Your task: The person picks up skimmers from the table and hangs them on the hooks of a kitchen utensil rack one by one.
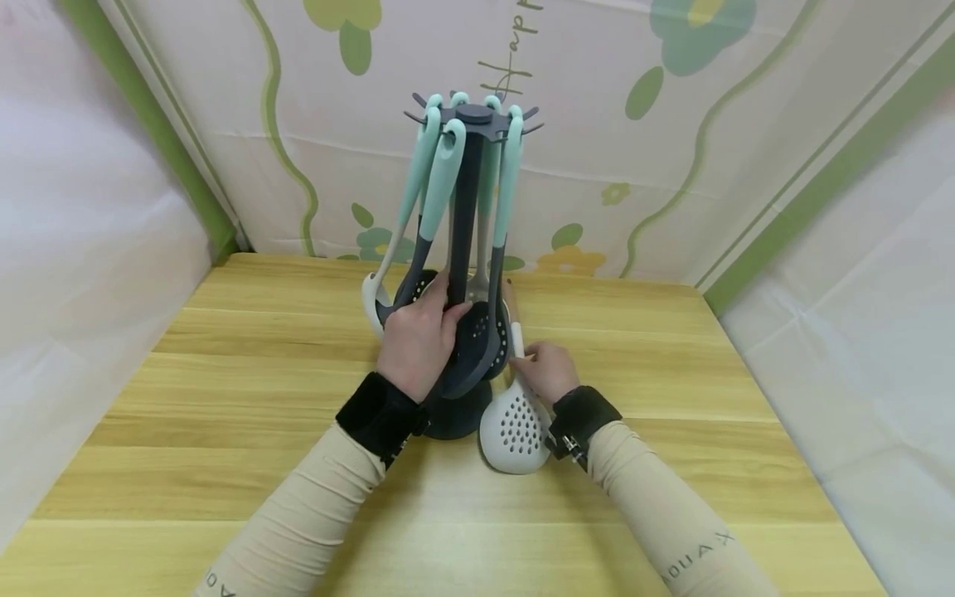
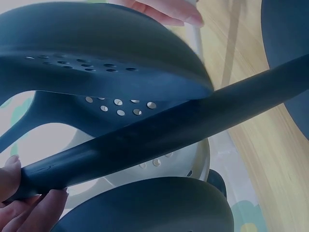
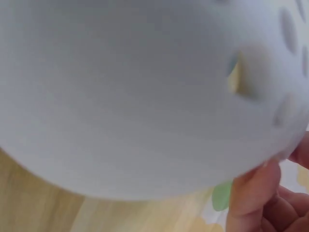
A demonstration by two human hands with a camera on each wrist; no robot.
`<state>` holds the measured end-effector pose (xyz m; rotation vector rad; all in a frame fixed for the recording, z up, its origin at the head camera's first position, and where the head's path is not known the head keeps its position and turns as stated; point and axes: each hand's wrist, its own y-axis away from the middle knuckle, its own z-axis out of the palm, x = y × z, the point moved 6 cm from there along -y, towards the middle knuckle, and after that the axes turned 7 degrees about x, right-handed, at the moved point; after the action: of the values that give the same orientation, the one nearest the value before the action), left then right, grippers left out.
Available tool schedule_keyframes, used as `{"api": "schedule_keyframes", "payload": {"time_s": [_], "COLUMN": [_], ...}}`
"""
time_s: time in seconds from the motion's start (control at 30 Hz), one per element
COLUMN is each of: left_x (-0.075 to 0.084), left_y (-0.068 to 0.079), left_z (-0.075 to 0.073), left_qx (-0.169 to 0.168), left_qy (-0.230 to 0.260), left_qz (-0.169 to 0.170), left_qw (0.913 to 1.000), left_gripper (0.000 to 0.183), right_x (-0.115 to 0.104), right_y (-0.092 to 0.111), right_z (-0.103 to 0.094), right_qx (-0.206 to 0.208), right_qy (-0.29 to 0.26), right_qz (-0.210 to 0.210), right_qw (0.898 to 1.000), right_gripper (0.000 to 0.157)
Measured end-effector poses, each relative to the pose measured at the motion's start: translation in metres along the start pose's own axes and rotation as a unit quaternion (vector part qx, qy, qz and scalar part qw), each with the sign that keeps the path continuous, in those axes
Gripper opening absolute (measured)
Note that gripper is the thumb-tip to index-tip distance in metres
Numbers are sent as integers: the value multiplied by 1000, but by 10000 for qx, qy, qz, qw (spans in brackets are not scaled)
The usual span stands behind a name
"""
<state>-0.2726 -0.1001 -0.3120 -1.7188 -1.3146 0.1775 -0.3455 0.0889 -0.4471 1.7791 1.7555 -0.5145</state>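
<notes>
A dark utensil stand, its pole (image 1: 465, 207) upright on a round base (image 1: 453, 417), carries several hanging utensils with mint-green handles (image 1: 444, 176). My left hand (image 1: 415, 344) grips that pole low down; the left wrist view shows its fingers (image 2: 46, 210) curled round the dark tube (image 2: 145, 137). A dark ladle (image 1: 468, 365) hangs just right of this hand. To the right of the base, my right hand (image 1: 550, 371) pinches the neck of a white skimmer (image 1: 515, 429) with a perforated bowl pointing toward me. That bowl (image 3: 120, 101) fills most of the right wrist view.
The wood-grain table (image 1: 246, 398) extends around the stand. Behind it hangs a white cloth with printed flowers (image 1: 570, 261), and pale sheets with green edging (image 1: 806, 240) close off both sides. A white ladle (image 1: 372, 303) hangs at the stand's left.
</notes>
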Motion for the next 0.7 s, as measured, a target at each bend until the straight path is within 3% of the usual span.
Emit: {"api": "schedule_keyframes", "payload": {"time_s": [0.3,0.7], "left_x": [-2,-1], "left_y": [1,0], "left_z": [-1,0], "left_qx": [-27,-87], "left_qy": [93,112], "left_qz": [-55,-119], "left_qw": [9999,9998], "left_gripper": [34,28], "right_x": [-7,-5], "right_y": [10,18], "right_z": [-14,-39], "right_qx": [193,461], "right_qy": [-292,-874], "right_qz": [-312,-376], "right_qw": [9989,9944], "right_gripper": [40,45]}}
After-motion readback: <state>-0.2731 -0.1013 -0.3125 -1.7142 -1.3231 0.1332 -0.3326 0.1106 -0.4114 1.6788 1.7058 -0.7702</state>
